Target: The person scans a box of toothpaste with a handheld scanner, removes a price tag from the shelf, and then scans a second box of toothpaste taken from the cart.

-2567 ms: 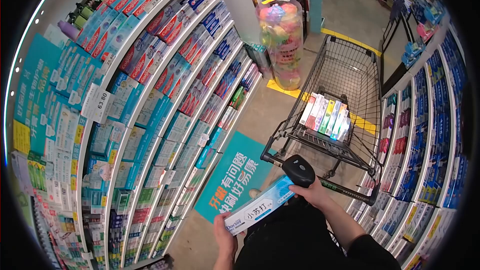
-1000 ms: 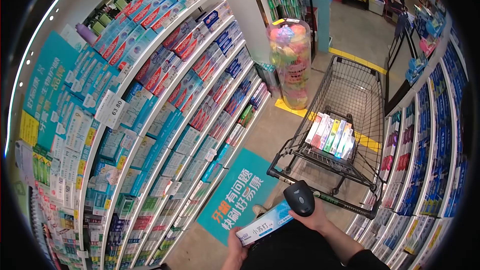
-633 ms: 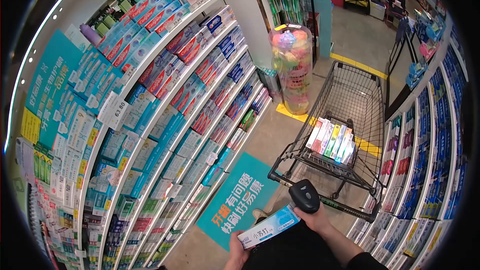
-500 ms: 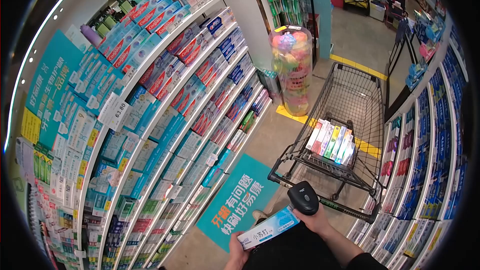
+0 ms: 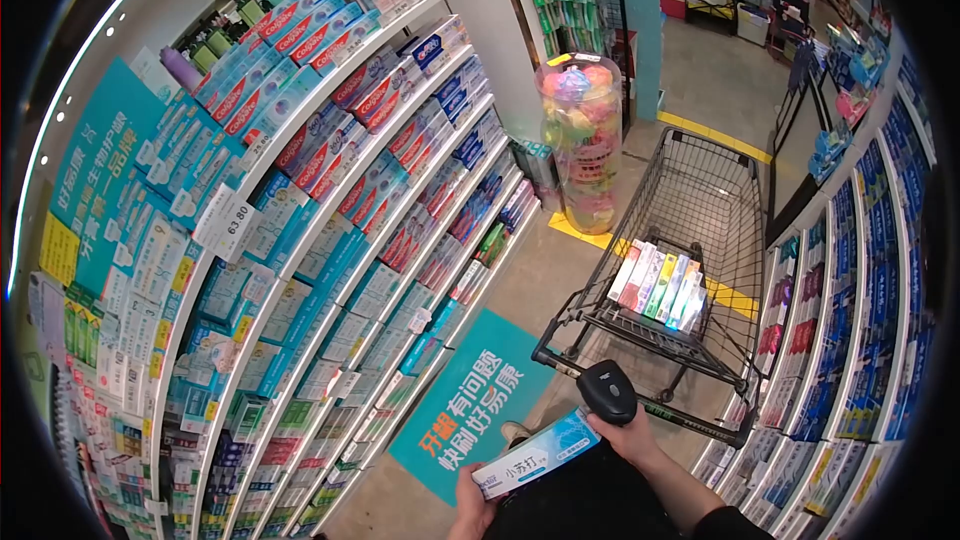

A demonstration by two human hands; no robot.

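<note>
At the bottom centre a long white and blue toothpaste box (image 5: 536,458) is held at a slant. My left hand (image 5: 473,502) grips its left end. My right hand (image 5: 624,440) is wrapped round a black handheld scanner (image 5: 607,393), and its fingers touch the box's right end. Ahead of the scanner stands a black wire shopping cart (image 5: 690,165). Several upright toothpaste boxes (image 5: 658,283) of different colours sit in a row inside it.
Curved shelves (image 5: 330,230) full of toothpaste boxes fill the left side. More stocked shelves (image 5: 860,310) stand at the right. A clear bin of colourful balls (image 5: 583,145) is beyond the cart. A teal floor sign (image 5: 475,405) lies left of my hands.
The view has shifted very slightly. Both hands hold the box and scanner as before.
</note>
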